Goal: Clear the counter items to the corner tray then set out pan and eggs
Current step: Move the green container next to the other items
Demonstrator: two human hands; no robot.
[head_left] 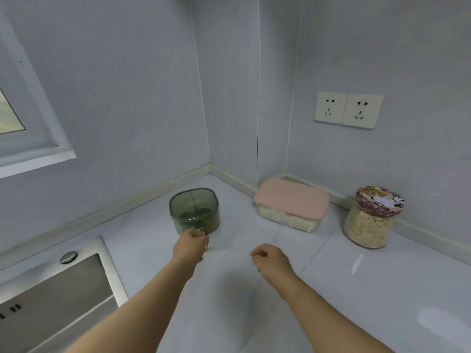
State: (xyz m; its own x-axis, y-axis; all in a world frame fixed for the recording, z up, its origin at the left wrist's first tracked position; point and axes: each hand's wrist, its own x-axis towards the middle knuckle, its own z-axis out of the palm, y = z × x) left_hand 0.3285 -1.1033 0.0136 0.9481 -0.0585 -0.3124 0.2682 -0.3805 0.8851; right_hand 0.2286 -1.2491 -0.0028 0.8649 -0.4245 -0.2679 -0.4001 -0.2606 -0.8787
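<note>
A green translucent container (195, 211) with a lid stands on the white counter (254, 289) near the corner. My left hand (191, 247) is closed around the small handle at its front. A box with a pink lid (291, 202) rests against the right wall. Beside it stands a glass jar (369, 225) of pale grains with a patterned lid. My right hand (271, 257) hovers over the counter in front of the pink-lidded box, fingers curled in, holding nothing. No pan, eggs or tray are in view.
A steel sink (56, 296) with a round knob lies at the lower left. Two wall sockets (349, 110) sit above the jar. A window frame (28, 138) is at the far left.
</note>
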